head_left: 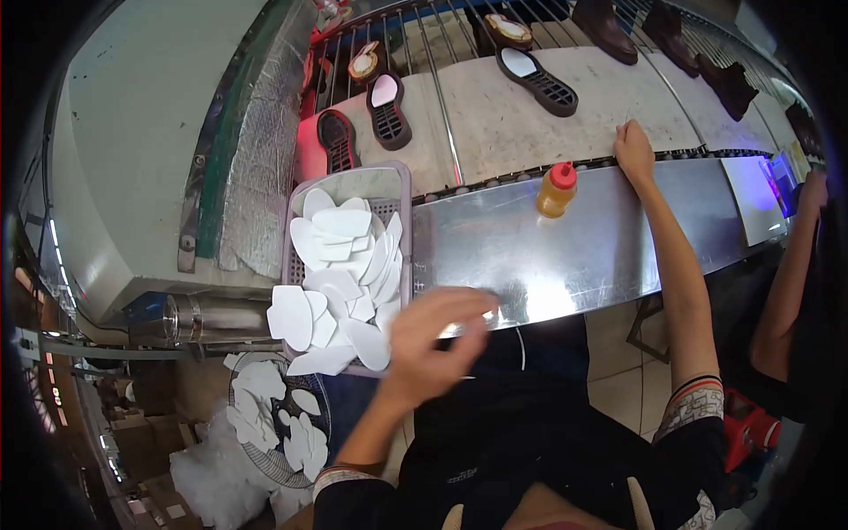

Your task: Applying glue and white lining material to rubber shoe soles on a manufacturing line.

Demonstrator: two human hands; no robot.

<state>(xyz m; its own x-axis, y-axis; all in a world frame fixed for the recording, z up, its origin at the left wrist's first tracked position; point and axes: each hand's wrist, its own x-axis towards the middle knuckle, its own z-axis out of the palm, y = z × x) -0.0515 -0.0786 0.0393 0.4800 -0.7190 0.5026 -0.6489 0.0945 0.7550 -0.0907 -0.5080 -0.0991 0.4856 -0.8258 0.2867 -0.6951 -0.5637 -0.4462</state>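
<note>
I am reaching my left hand point(435, 340) toward the near end of the basket point(407, 231) heaped with white insole pieces point(340, 265); the fingers are curled and blurred, so I cannot tell whether they are pinching a piece or closing on nothing. My right hand point(632, 150) is resting flat, fingers together, on the far edge of the metal shelf point(574, 247), just beyond the orange squeeze bottle point(556, 189). Judging progress: several black soles point(537, 79) are already lying on the conveyor point(495, 124), some with pale inserts, and the basket is holding plenty more.

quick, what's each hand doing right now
Left hand: blurred over the metal counter edge, beside the basket of white insole pieces; grip cannot be told.
Right hand: rests on the conveyor edge, holding nothing.
</note>
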